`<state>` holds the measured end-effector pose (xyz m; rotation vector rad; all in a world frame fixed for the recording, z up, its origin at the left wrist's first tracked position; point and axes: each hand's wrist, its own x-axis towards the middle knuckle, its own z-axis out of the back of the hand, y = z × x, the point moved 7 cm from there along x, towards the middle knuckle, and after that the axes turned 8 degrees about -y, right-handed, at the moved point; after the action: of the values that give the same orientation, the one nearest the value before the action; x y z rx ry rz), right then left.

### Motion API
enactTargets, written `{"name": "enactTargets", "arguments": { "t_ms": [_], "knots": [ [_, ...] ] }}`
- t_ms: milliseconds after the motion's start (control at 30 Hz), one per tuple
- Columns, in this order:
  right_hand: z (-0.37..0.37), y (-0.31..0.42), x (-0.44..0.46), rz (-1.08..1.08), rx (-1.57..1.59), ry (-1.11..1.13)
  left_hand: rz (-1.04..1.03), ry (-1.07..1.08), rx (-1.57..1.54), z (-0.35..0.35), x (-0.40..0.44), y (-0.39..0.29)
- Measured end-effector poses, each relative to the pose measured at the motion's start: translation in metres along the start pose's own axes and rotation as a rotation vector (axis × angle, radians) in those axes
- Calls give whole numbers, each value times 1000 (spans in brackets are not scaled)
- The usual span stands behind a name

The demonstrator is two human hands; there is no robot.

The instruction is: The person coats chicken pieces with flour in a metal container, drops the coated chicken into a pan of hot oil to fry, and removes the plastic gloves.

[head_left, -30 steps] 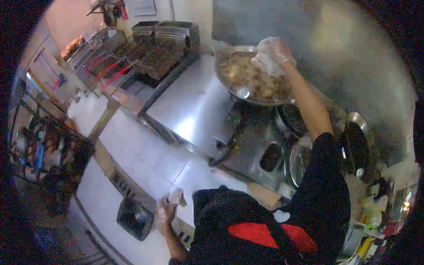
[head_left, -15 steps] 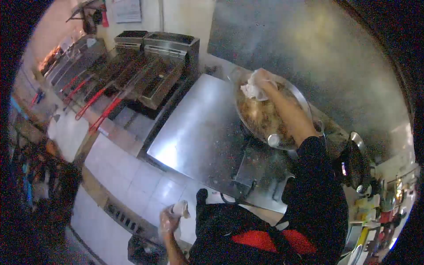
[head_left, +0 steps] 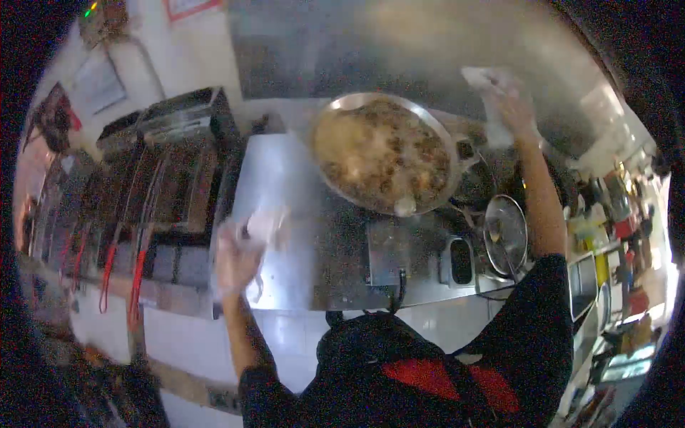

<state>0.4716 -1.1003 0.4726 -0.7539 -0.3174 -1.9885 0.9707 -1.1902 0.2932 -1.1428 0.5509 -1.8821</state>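
Observation:
A large round pan (head_left: 435,128) of brown, steaming food stands at the back. To the right of it and higher in the view is my right hand (head_left: 515,113), closed on a folded white cloth (head_left: 479,78). My left hand (head_left: 237,258), in what looks like a clear plastic glove, is over the left part of the steel counter (head_left: 275,167). It grips another white cloth (head_left: 267,224), blurred by motion. Inside the pan near its front edge a small pale round object (head_left: 405,207) shows; its kind I cannot make out.
Fryers with red-handled baskets (head_left: 139,267) are on the left. Right of the pan are a round mesh strainer (head_left: 505,232) and a rectangular steel container (head_left: 457,260). A steel back wall (head_left: 300,64) rises behind. Shelves with mixed goods (head_left: 621,214) stand far right.
My right hand has moved off the pan to the right with its white cloth. My left hand has risen from low beside the counter to over it. The view has turned.

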Motion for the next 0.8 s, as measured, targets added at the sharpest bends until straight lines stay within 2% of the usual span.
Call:
{"name": "enactTargets", "arguments": {
  "t_ms": [67, 100, 133, 167, 233, 267, 300, 367, 433, 500, 567, 633, 700, 767, 800],
  "knots": [
    [-3, -89, -48, 319, -287, -118, -183, 73, 26, -29, 62, -50],
    [29, -96, -77, 76, -133, -126, -306, 78, -11, -47, 90, -68],
    [58, -100, -113, -161, 25, -139, -347, 134, 153, -75, 117, -79],
    [67, -116, -146, -263, -5, -118, -384, 185, 319, -104, 143, -85],
    [80, -156, -220, -436, -99, -16, -675, 100, 394, -160, 182, -95],
    [91, -177, -273, -510, 298, -234, -714, 202, 532, -193, 198, -91],
    [106, -176, -311, -426, -5, -162, -754, 301, 670, -225, 215, -87],
    [115, -200, -392, -632, -183, 46, -731, 386, 749, -280, 239, -71],
    [146, -188, -453, -533, -255, -99, -714, 427, 767, -324, 246, -53],
    [167, -174, -485, -709, -74, -73, -703, 411, 720, -351, 250, -43],
    [179, -188, -536, -946, 49, -42, -774, 297, 694, -357, 262, -58],
    [201, -177, -554, -857, -147, -85, -818, 215, 682, -358, 258, -55],
    [205, -178, -545, -939, -105, -50, -847, 106, 664, -347, 249, -74],
    [208, -187, -557, -958, -40, -104, -634, 378, 746, -325, 254, -107],
    [208, -197, -576, -938, 10, -168, -711, 265, 641, -335, 269, -99]
  ]
}}
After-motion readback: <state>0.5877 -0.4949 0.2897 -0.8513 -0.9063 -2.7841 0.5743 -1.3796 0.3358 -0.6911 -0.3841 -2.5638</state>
